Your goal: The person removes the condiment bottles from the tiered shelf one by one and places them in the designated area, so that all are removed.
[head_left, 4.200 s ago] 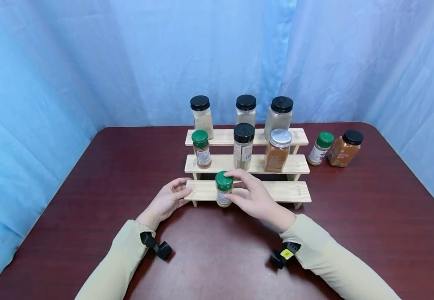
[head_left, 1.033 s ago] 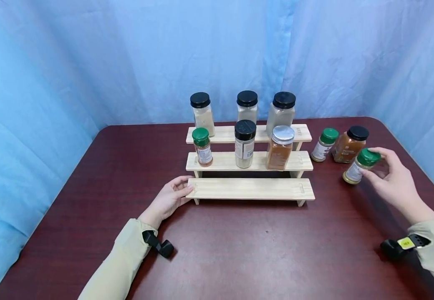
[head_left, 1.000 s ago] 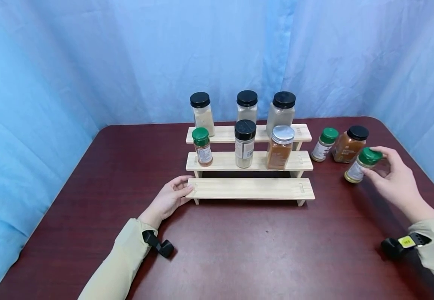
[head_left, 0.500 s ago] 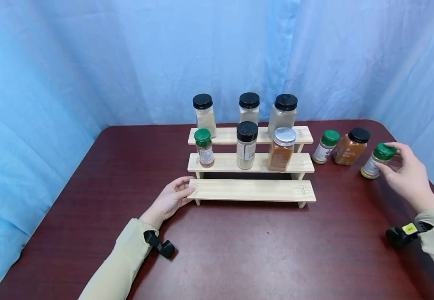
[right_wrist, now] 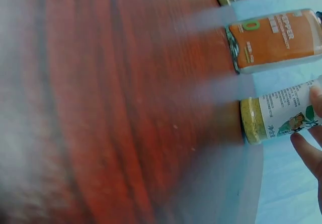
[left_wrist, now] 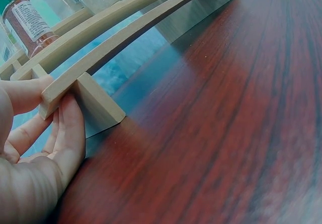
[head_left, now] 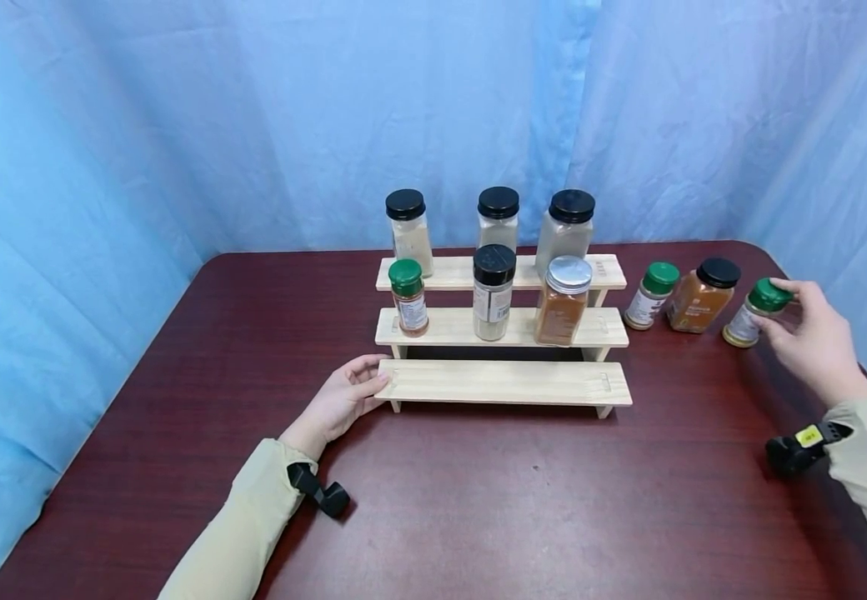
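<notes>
At the table's right side my right hand [head_left: 816, 337] grips a green-capped spice jar [head_left: 743, 325]. Its yellow contents and white label show in the right wrist view, where its base appears to meet the table. My left hand [head_left: 336, 400] holds the left end of the wooden three-tier spice rack [head_left: 508, 379]. In the left wrist view the thumb lies on top of the lowest board's end [left_wrist: 55, 90], with fingers beneath it. No jar stands on that lowest tier.
Beside the held jar stand an orange pepper jar [head_left: 701, 300] with a black lid and another green-capped jar [head_left: 647, 298]. The middle tier bears a green-capped jar [head_left: 409, 300], a black-capped jar [head_left: 493, 296] and a silver-lidded jar [head_left: 563, 304]. Three black-lidded jars [head_left: 408, 229] occupy the top tier.
My right hand has carried the green-capped jar from the lowest tier rightward to beside the pepper jar, moving slightly farther right over the last second. The left hand keeps its hold on the rack.
</notes>
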A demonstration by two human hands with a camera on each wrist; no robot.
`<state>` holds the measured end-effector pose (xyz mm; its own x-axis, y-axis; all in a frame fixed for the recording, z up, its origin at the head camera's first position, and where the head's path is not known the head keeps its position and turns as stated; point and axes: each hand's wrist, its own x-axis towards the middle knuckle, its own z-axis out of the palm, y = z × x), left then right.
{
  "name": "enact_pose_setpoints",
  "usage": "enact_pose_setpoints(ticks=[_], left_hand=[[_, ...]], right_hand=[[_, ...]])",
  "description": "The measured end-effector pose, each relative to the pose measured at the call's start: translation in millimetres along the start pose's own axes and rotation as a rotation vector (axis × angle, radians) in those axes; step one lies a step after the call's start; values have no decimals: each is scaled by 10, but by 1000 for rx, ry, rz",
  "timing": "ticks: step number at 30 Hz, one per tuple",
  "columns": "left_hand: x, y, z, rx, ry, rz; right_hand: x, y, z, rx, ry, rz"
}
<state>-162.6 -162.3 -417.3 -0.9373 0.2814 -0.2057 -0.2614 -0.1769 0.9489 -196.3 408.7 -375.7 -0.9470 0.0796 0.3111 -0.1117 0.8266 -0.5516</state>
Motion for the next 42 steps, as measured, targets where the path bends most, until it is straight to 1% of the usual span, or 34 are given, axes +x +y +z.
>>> enact_pose_setpoints(ticks=[2, 3, 8, 9, 11, 12, 15, 16, 18, 19, 23, 25, 26, 32, 35, 37, 41, 42], left_hand=[[-5, 6, 5, -2, 4, -2], [-8, 8, 5, -2, 2, -2], [-15, 13, 4, 0, -8, 0], [-18, 15, 2, 0, -10, 0], [-18, 15, 3, 1, -12, 0], [-18, 14, 1, 1, -12, 0], [-21, 13, 1, -2, -5, -2], [-20, 10, 0, -1, -4, -2], [-21, 7, -1, -3, -2, 0], [-20, 5, -1, -3, -3, 1], [-18, 0, -1, -2, -7, 2], [-21, 2, 0, -1, -7, 1], [-23, 4, 1, -1, -5, 0], [-20, 5, 0, -2, -10, 4], [-18, 2, -2, -3, -9, 4], [-19, 3, -3, -3, -8, 4], [-19, 10, 0, -8, -7, 3], [-20, 13, 1, -9, -6, 2]], right_hand=[[48, 76, 10, -4, -8, 7], [82, 150, 31, -30, -1, 14], [281, 677, 197, -124, 31, 31], [298, 716, 215, -143, 36, 31], [283, 603, 191, -123, 24, 28], [281, 568, 180, -131, 25, 26], [231, 320, 110, -131, 22, 23], [227, 270, 97, -124, 20, 23], [239, 279, 101, -161, 35, 24], [234, 238, 93, -148, 35, 24], [222, 137, 72, -166, 41, 27], [212, 95, 56, -136, 30, 19], [209, 78, 51, -139, 31, 17], [209, 51, 52, -167, 40, 32], [214, 45, 41, -180, 31, 28], [221, 48, 26, -148, 7, 3], [241, 31, -13, -149, -28, 9], [255, 47, -19, -168, -25, 22]])
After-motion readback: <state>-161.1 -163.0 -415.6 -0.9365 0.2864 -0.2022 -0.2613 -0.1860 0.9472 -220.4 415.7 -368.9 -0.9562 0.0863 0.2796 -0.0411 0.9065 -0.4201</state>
